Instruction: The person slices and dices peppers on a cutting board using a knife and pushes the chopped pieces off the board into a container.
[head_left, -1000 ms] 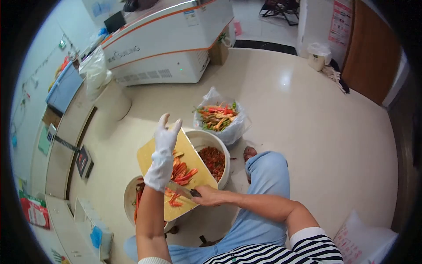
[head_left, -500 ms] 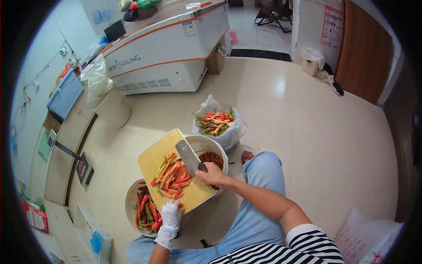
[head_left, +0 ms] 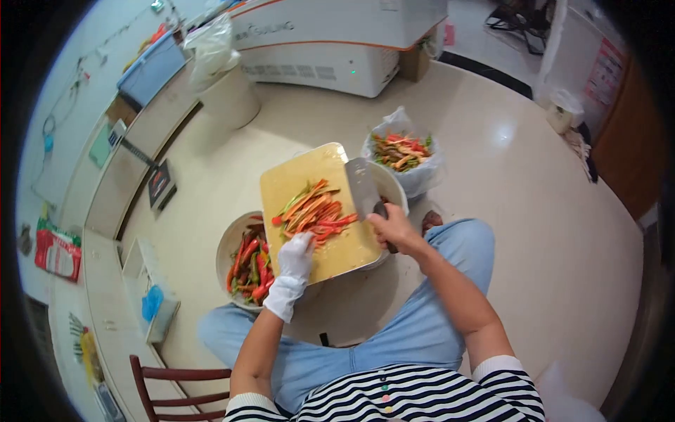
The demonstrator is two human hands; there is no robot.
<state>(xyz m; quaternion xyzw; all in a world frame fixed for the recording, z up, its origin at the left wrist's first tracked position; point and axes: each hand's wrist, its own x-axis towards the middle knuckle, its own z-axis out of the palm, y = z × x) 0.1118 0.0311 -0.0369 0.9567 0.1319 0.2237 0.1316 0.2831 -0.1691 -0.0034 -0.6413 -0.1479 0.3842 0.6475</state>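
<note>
My right hand (head_left: 396, 231) grips the dark handle of a cleaver (head_left: 362, 186). Its broad blade lies along the right side of a yellow cutting board (head_left: 281, 184). In the middle of the board is a pile of red, orange and green pepper strips (head_left: 314, 209). My left hand (head_left: 295, 259), in a white glove, has its fingers closed at the near end of that pile. The board rests on a white bucket (head_left: 395, 181), which it mostly covers. To the left stands a tub of whole red and green peppers (head_left: 251, 264).
A plastic-lined bin (head_left: 408, 184) beyond the board holds pepper scraps. A chest freezer (head_left: 316, 60), a pale bin (head_left: 228, 102) and a scale (head_left: 162, 186) stand farther off. A wooden chair (head_left: 176, 383) is at lower left.
The view has swung, shifting the scene right and bringing the chair in. My left hand has moved from the board's near edge to the strips. The cleaver has shifted toward the board's right edge.
</note>
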